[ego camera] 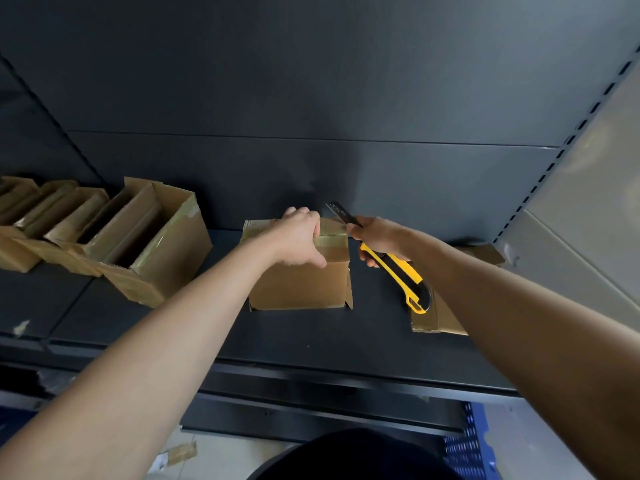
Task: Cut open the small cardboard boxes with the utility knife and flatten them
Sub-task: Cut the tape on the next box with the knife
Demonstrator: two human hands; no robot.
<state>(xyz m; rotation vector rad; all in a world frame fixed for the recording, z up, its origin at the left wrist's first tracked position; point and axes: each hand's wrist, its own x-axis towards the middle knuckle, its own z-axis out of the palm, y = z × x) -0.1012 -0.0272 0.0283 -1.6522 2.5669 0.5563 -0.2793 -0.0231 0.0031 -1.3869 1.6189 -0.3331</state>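
- Your left hand (298, 237) is gripping the box (301, 287) by its top, steadying it.
- Your right hand (379, 237), just beside, is clutching the utility knife (398, 271), aiming at the tape (333, 241).

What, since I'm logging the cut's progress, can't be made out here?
- Head view: top seam of the small box, covered by the left hand.
- Head view: whether the blade of the utility knife touches tape; too small.
- Head view: cardboard piece at right, mostly behind the right forearm.
- Head view: row of opened boxes, cut by the left edge.
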